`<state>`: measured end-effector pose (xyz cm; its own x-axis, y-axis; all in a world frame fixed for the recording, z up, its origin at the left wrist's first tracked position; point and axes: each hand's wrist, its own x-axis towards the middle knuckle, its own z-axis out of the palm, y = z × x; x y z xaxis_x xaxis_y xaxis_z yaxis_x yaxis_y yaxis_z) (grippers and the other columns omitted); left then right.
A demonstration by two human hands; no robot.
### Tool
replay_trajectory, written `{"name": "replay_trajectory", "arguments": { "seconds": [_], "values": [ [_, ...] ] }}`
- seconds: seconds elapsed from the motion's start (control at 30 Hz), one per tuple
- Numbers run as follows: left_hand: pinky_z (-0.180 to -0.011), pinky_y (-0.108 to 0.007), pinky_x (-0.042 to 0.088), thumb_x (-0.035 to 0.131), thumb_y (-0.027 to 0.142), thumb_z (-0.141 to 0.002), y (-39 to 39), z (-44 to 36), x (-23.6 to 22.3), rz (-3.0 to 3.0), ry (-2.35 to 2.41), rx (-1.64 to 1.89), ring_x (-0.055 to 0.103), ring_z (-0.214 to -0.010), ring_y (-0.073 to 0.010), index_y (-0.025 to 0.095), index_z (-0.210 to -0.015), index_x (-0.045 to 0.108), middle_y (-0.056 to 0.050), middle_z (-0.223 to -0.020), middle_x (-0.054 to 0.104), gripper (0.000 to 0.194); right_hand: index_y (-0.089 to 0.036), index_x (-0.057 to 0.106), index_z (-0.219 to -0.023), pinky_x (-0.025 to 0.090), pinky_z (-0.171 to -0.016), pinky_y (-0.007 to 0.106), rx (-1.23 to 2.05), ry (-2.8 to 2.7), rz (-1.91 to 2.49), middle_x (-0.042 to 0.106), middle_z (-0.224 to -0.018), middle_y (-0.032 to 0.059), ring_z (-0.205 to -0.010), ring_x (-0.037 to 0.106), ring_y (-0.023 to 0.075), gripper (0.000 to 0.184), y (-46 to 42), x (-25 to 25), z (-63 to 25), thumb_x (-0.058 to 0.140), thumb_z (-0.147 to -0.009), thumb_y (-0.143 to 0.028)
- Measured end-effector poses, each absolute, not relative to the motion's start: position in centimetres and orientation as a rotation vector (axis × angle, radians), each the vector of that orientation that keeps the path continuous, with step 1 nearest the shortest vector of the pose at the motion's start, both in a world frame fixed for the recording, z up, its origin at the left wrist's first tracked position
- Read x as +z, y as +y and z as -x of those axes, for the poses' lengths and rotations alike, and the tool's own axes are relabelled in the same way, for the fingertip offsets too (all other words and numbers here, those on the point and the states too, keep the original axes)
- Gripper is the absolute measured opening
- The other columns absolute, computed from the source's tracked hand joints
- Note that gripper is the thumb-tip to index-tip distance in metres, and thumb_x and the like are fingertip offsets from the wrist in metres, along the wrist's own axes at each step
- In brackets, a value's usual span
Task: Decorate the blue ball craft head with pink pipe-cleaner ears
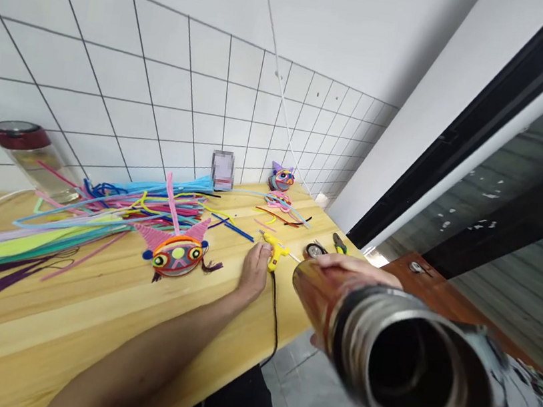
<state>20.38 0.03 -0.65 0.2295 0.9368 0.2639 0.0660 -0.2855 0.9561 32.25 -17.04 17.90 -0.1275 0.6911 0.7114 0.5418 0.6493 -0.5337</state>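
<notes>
My right hand (363, 268) is wrapped round an open thermos flask (321, 298), reddish-brown outside with a bare steel neck. The flask is tilted with its mouth towards me; its inside looks dark. My left hand (255, 270) rests on the wooden table, fingers curled, right beside a yellow glue gun (276, 253). Whether anything is inside those fingers is hidden. A white glue stick (293, 257) pokes from the gun, and its black cord runs off the table's front edge. To the left lies a decorated mask (178, 256) with pink ears and ringed eyes.
Coloured pipe cleaners (118, 219) are heaped on the left, near a glass bottle (35, 157) with a dark red lid. A second decorated mask (282, 177) stands by the tiled wall. Tape (315, 250) and green-handled pliers (339, 243) lie towards the right edge.
</notes>
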Motion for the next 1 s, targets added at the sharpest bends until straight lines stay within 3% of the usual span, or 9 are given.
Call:
{"name": "replay_trajectory", "arguments": {
  "seconds": [0.1,0.17,0.27,0.33,0.4,0.57,0.73,0.87,1.0],
  "values": [
    [-0.099,-0.040,0.054,0.032,0.053,-0.114,0.2,-20.6,-1.4,-1.542,0.975,1.183,0.067,-0.100,-0.0243,0.022,-0.092,0.060,-0.008,-0.096,0.071,0.047,-0.031,0.069,-0.140,0.059,-0.118,0.052,0.182,-1.584,1.270,0.078,-0.136,0.0077,-0.127,0.074,0.0334,0.072,-17.2,14.8,-32.7,0.098,-0.075,-0.040],
    [-0.103,-0.042,0.053,0.031,0.056,-0.113,0.1,-20.6,-1.4,-1.533,0.957,1.202,0.067,-0.103,-0.0250,0.023,-0.095,0.061,-0.008,-0.098,0.070,0.048,-0.026,0.073,-0.131,0.055,-0.121,0.057,0.210,-1.476,1.401,0.079,-0.131,0.0097,-0.126,0.074,0.0349,0.063,-17.0,12.6,-32.8,0.096,-0.074,-0.040],
    [-0.103,-0.044,0.053,0.030,0.062,-0.112,-0.5,-20.3,-1.0,-1.533,0.865,1.258,0.067,-0.105,-0.0262,0.022,-0.102,0.063,-0.010,-0.103,0.071,0.053,-0.021,0.077,-0.103,0.065,-0.100,0.052,0.336,-1.342,1.552,0.082,-0.099,0.0091,-0.097,0.079,0.0316,0.040,-16.2,9.4,-33.1,0.093,-0.075,-0.045],
    [-0.105,-0.046,0.054,0.032,0.068,-0.110,-1.0,-19.9,-0.8,-1.549,0.746,1.280,0.067,-0.109,-0.0273,0.021,-0.111,0.063,-0.012,-0.110,0.071,0.056,-0.021,0.073,-0.089,0.067,-0.080,0.045,0.450,-1.247,1.612,0.079,-0.081,0.0072,-0.076,0.076,0.0273,0.037,-15.3,7.5,-33.5,0.092,-0.073,-0.049],
    [-0.108,-0.049,0.053,0.037,0.076,-0.106,-1.5,-19.7,-0.7,-1.608,0.589,1.267,0.066,-0.115,-0.0292,0.019,-0.125,0.061,-0.014,-0.119,0.069,0.065,-0.022,0.068,-0.088,0.065,-0.073,0.041,0.494,-1.154,1.627,0.078,-0.078,0.0063,-0.070,0.073,0.0247,0.041,-14.4,5.9,-33.8,0.093,-0.069,-0.049],
    [-0.119,-0.058,0.049,0.067,0.087,-0.086,-2.0,-19.9,-1.0,-1.834,0.266,1.056,0.062,-0.135,-0.0382,0.016,-0.150,0.048,-0.023,-0.146,0.060,0.098,-0.022,0.065,-0.105,0.063,-0.082,0.045,0.405,-1.003,1.646,0.079,-0.094,0.0084,-0.084,0.074,0.0269,0.059,-12.5,3.4,-34.3,0.093,-0.060,-0.047],
    [-0.125,-0.066,0.045,0.103,0.065,-0.059,-2.0,-20.7,-1.0,-1.887,0.312,0.939,0.055,-0.148,-0.0439,0.020,-0.162,0.037,-0.024,-0.159,0.053,0.130,-0.021,0.063,-0.117,0.061,-0.095,0.048,0.483,-1.012,1.595,0.079,-0.114,0.0117,-0.100,0.075,0.0292,0.067,-11.9,2.5,-34.7,0.092,-0.063,-0.046],
    [-0.127,-0.064,0.045,0.104,0.044,-0.063,-2.1,-21.1,-1.1,-1.896,0.392,0.902,0.053,-0.153,-0.0427,0.022,-0.164,0.036,-0.023,-0.164,0.050,0.123,-0.022,0.061,-0.121,0.060,-0.097,0.047,0.493,-1.020,1.544,0.079,-0.116,0.0104,-0.104,0.074,0.0292,0.071,-11.2,1.8,-35.0,0.092,-0.064,-0.049],
    [-0.124,-0.059,0.050,0.091,0.034,-0.079,-2.1,-21.2,-1.4,-1.878,0.431,0.887,0.057,-0.150,-0.0387,0.021,-0.164,0.035,-0.022,-0.161,0.055,0.102,-0.023,0.064,-0.126,0.059,-0.101,0.047,0.541,-1.084,1.496,0.077,-0.121,0.0101,-0.109,0.073,0.0298,0.073,-11.5,1.7,-34.6,0.092,-0.068,-0.057]
  ]
}}
